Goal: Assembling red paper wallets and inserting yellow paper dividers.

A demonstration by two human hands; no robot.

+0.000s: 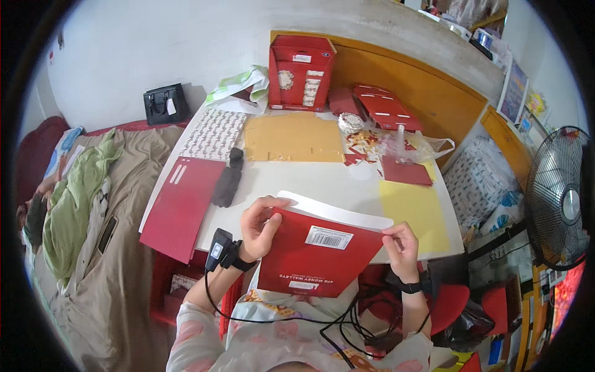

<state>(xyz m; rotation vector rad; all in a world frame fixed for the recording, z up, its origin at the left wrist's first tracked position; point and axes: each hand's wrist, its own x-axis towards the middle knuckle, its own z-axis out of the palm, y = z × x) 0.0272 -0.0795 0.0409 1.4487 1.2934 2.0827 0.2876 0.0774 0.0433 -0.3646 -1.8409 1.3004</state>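
A flat red cardboard package point(316, 263) with a white barcode patch is held up in front of me, over the table's near edge. Its far edge shows a curved white strip, like an inner face or flap. My left hand point(260, 228) grips the upper left corner, thumb on the red face. At the upper right corner, my right hand point(403, 247) pinches the edge between thumb and fingers. Beyond my left hand lie a dark grey cloth-like bundle point(229, 178) and dark red card sheets point(183, 208).
The white table point(279, 180) bears a tan cardboard sheet point(291, 137), a patterned sheet point(214, 133), yellow paper point(415, 214), red and yellow scraps point(364, 146) and a clear plastic bag point(427, 149). A red display box point(302, 74) stands behind. Black cables point(338, 321) cross my lap; a fan point(561, 198) stands right.
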